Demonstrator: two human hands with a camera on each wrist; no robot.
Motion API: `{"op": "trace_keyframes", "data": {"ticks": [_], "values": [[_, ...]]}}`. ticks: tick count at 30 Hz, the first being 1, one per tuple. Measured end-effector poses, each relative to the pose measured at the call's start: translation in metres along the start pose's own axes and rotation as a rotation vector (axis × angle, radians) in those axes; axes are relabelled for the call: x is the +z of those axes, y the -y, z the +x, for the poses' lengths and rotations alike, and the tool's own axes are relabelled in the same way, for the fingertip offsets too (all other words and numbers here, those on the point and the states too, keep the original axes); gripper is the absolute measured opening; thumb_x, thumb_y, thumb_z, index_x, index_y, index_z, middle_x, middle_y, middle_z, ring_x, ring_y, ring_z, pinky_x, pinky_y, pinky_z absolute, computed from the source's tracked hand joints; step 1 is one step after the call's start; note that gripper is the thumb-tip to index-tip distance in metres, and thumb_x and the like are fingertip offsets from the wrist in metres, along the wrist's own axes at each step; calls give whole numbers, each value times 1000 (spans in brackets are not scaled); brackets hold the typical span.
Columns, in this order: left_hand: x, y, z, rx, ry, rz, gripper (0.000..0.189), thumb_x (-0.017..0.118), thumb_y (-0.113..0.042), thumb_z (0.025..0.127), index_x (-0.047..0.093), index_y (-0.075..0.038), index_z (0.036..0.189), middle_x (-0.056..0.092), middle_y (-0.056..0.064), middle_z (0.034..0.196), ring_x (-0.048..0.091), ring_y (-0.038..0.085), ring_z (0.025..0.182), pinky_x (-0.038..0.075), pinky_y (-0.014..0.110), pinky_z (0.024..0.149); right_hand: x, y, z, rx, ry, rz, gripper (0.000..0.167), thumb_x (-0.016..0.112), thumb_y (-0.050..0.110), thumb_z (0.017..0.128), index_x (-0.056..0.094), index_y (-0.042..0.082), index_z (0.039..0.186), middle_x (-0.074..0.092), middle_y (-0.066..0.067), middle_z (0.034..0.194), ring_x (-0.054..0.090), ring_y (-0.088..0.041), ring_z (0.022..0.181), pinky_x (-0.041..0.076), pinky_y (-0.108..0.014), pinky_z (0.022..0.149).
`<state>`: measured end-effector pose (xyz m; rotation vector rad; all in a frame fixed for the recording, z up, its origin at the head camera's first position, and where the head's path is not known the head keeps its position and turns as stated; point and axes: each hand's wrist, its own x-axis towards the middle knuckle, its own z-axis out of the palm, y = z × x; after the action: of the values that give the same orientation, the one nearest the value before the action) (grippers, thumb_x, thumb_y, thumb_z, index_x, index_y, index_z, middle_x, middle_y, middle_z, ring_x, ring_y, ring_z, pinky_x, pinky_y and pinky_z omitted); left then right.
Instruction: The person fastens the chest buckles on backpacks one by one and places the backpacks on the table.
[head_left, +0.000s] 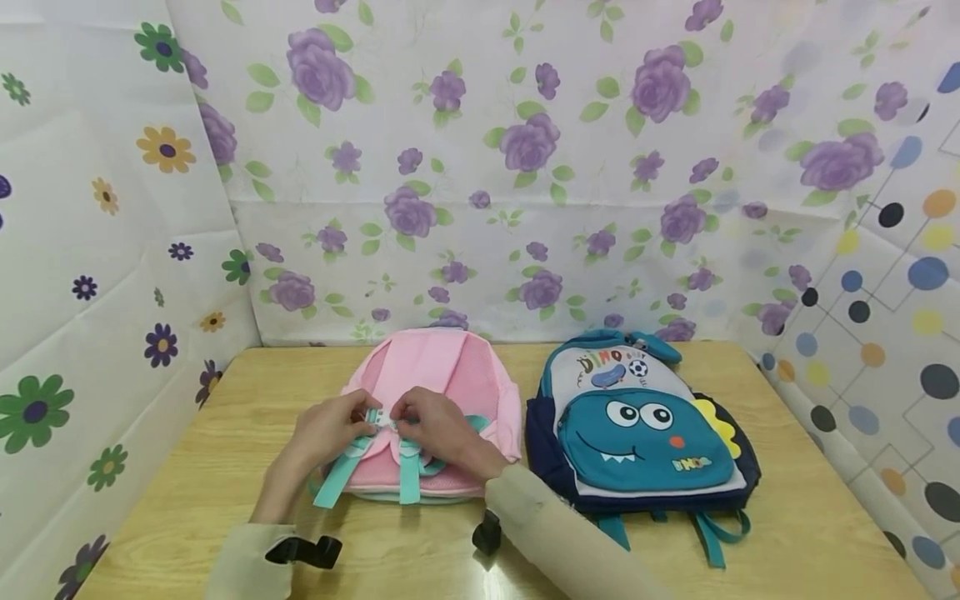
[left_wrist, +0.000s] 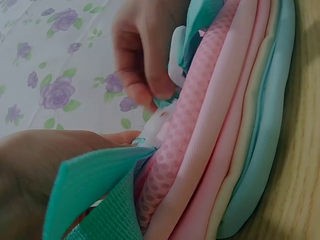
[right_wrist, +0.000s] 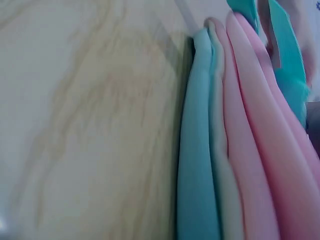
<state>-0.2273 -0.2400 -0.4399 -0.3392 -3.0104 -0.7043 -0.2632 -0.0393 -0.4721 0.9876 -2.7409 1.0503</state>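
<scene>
The pink backpack (head_left: 474, 379) lies flat on the wood-grained table (head_left: 225, 467), left of centre, its top close to the far edge and its strap side up, which seems to be why the white buckle (head_left: 381, 419) is within easy reach of both hands. The left hand (head_left: 326, 425) comes in from the left edge's side and pinches one end of this buckle, thumb and forefinger drawn close together; the right hand (head_left: 438, 429) pinches the other end with bent fingers, a narrow grip that probably suits so small a part. Exactly how the buckle's pieces meet cannot be told, since the fingertips cover much of it. The two hands appear to work from opposite sides so that each can steady its own end, while the bag's padded body, backed by the table, likely gives them something firm beneath. Two teal straps (head_left: 339, 479) hang loose from the shoulder straps toward the near side, clear of the fingertips. Just beside it, toward the right edge, the dinosaur backpack (head_left: 645, 442) lies face up, its top near the far edge too, perhaps set aside there to leave the hands room. A floral cloth (head_left: 480, 208) stands behind the far edge.
</scene>
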Motion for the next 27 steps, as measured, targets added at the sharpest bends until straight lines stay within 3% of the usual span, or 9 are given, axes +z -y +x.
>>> {"op": "trace_keyframes", "data": {"ticks": [3,7,14,22,27], "values": [[1,0,1,16,-15,7,22,74,-19,89,69,-18,111,67,-6,85,57,8,73,40,32,66,2,4,2,-13,-18,18,6,66,13,93,68,18,95,66,6,98,62,-5,89,50,-19,80],[2,1,1,18,-11,4,22,74,-20,89,69,-18,110,66,-7,84,56,7,73,40,32,67,4,6,1,34,-14,70,7,65,12,94,64,16,99,66,4,99,61,-6,87,50,-18,75],[1,0,3,30,3,3,20,75,-18,88,69,-19,107,66,-6,83,56,9,71,40,30,65,3,9,-1,40,3,36,14,64,14,95,60,19,107,69,2,107,58,-6,79,47,-18,69],[-1,-2,5,25,14,33,22,78,-18,85,71,-22,106,69,-6,87,61,11,78,44,36,69,7,11,1,0,-29,16,15,65,14,95,57,19,107,68,3,106,58,-7,85,47,-21,75],[-2,-3,2,-14,5,14,25,79,-25,84,71,-23,108,72,-7,91,63,11,80,44,39,72,9,15,5,7,-37,19,15,67,16,94,57,20,105,67,5,101,55,-6,81,46,-20,74]]}}
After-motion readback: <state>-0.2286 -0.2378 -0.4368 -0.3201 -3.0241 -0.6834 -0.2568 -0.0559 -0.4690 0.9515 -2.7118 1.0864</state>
